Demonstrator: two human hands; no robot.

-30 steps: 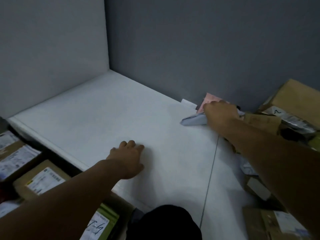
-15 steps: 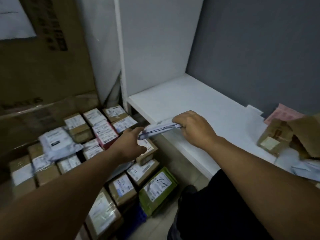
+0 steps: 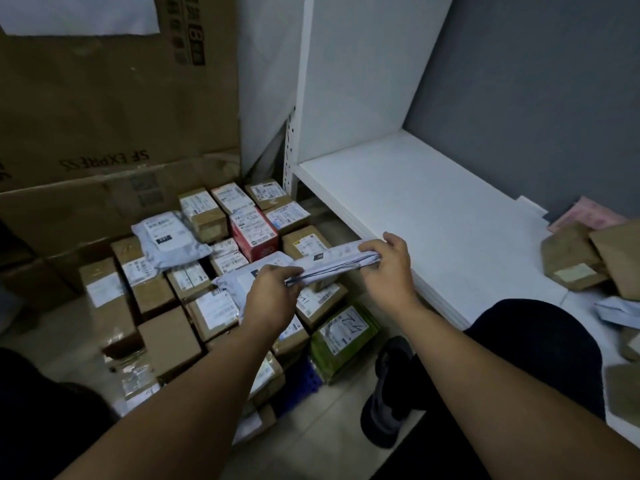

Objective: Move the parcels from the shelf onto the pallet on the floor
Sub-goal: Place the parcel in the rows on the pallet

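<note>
A flat grey-white mailer parcel hangs in the air between both hands, just off the front edge of the white shelf and above the stacked parcels. My left hand pinches its left end and my right hand grips its right end. Below, many cardboard boxes and mailers sit packed together on the floor, among them a red box and a green parcel. A bit of blue pallet shows under them. Brown parcels and a pink one lie on the shelf's right part.
Large cardboard sheets lean against the wall behind the stack. A white upright post marks the shelf's left corner. My dark-clothed knee and shoe are by the shelf front, on the tiled floor.
My right hand took the mailer from the back of the shelf and brought it off the front edge. My left hand left the shelf and took hold of its other end.
</note>
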